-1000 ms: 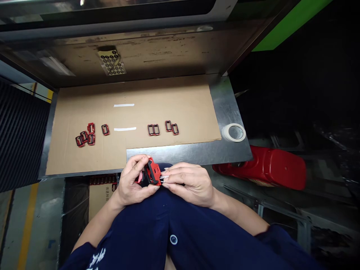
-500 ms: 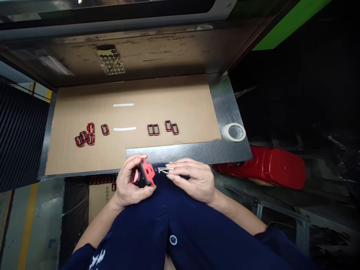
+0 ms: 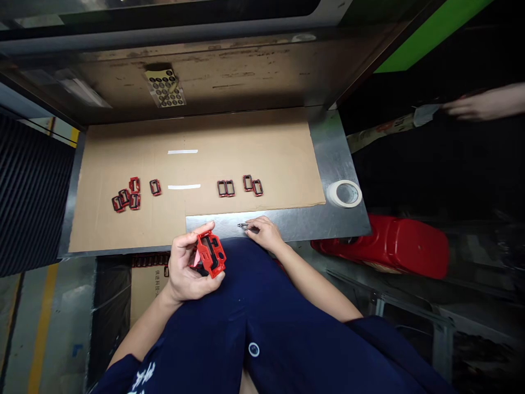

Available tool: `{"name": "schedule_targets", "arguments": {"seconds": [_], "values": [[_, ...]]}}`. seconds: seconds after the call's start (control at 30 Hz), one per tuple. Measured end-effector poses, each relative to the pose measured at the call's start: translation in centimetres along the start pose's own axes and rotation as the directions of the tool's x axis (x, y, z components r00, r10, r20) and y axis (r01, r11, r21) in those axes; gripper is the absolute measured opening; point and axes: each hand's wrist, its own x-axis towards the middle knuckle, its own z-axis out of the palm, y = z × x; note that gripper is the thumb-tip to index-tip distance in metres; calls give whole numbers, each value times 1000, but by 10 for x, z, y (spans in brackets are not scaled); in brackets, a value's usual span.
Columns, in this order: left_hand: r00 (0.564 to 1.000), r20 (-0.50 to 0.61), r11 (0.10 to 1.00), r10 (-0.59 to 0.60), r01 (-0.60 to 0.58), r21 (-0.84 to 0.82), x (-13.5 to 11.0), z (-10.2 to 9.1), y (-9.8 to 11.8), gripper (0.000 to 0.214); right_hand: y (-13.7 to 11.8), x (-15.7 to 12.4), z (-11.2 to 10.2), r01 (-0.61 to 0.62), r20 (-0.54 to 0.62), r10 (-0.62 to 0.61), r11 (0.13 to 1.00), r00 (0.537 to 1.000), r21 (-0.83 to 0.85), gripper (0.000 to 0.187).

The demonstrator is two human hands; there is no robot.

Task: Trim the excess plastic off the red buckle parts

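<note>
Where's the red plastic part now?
Head view: the red plastic part sits in the left hand, over the near edge of the metal bench top.

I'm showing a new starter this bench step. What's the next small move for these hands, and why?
Probably the right hand should pick up the small metal pin at its fingertips on the steel sheet: it lies right there, while the left hand is occupied holding the red plastic part.
</note>
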Motion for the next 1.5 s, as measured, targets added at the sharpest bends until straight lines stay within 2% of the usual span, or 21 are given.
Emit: {"name": "schedule_targets", "arguments": {"seconds": [0.1,0.2,0.27,0.33,0.4,0.43,0.5,0.6,0.73,0.9,1.13,1.5], "values": [[1000,11,999,9,-9,31,-3,-1,-2,67,-6,0,1,-25,-20,24,999,1000,-29,9],[998,44,997,39,-42,65,-8,-5,-6,75,-30,0,-10,-32,-53,31,999,998,-5,13],[994,73,992,81,-88,95,-10,-7,-9,82,-58,-2,-25,-14,-43,17,999,999,52,11],[987,100,984,123,-134,121,-10,-9,-12,87,-94,-8,-43,29,15,-31,986,999,163,16],[979,128,973,155,-174,149,-8,-10,-13,90,-132,-16,-62,110,104,-168,901,980,419,18],[975,142,967,172,-195,167,-6,-10,-12,91,-150,-19,-69,146,134,-237,862,962,485,20],[964,167,947,207,-240,214,-2,-10,-11,91,-178,-23,-78,173,154,-280,855,948,488,19],[945,196,905,263,-312,290,5,-10,-7,93,-199,-24,-78,126,165,-223,882,961,454,12],[915,229,854,331,-394,339,11,-12,-2,97,-203,-20,-71,49,185,-152,883,971,467,12],[893,253,822,373,-444,357,14,-12,2,103,-201,-20,-69,-2,245,-124,889,962,458,16],[897,238,834,373,-437,337,15,-9,3,101,-201,-23,-68,-82,284,-87,842,955,534,18],[904,232,846,360,-421,327,9,-11,0,104,-196,-23,-62,-134,292,-64,782,954,609,17]]}}
